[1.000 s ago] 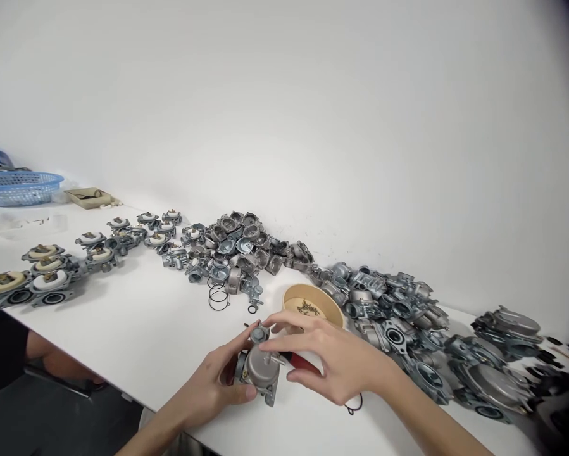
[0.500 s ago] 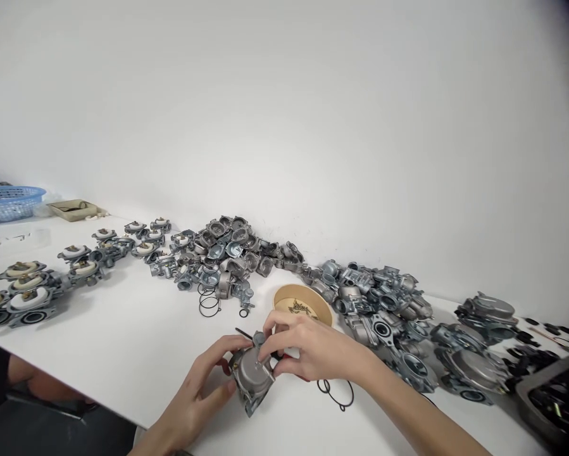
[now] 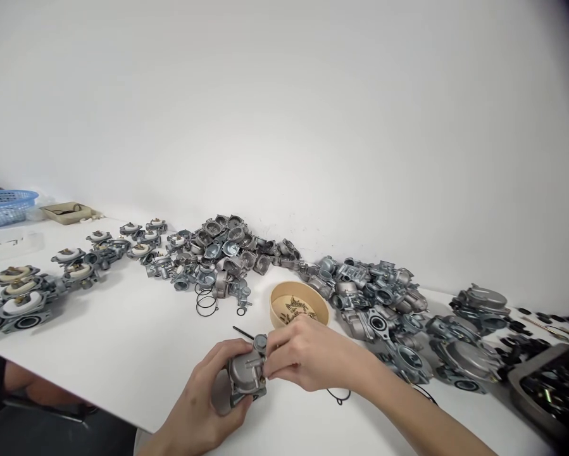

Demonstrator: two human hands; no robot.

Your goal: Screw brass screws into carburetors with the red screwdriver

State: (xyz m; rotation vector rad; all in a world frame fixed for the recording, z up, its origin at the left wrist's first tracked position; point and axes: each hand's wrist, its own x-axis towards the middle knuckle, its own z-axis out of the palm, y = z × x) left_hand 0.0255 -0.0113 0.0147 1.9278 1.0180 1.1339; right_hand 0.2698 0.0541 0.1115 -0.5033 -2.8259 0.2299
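Observation:
My left hand [image 3: 208, 392] is closed around a grey metal carburetor [image 3: 245, 372], thumb at the near side and fingers over the far side. Its rounded bowl cover faces up. At the carburetor's right edge, my right hand [image 3: 307, 354] has its fingertips pinched together; whatever lies between them is hidden. A thin dark rod [image 3: 242, 333] lies just beyond the carburetor, its other end out of sight behind it. Past my right hand stands a tan bowl [image 3: 275, 308] with small brass-coloured screws [image 3: 297, 306] in it.
Carburetor bodies with white floats [image 3: 25, 303] stand at left. A heap of metal bowls [image 3: 231, 244] lies against the wall, with black rubber rings [image 3: 207, 303] before it. More carburetors [image 3: 379, 297] are piled at right, beside a dark-filled tray [image 3: 526, 383]. A blue basket [image 3: 9, 206] sits far left.
The carburetor has been turned in my left hand. My right fingers have moved from the top of its cover to its right edge. The view has shifted slightly.

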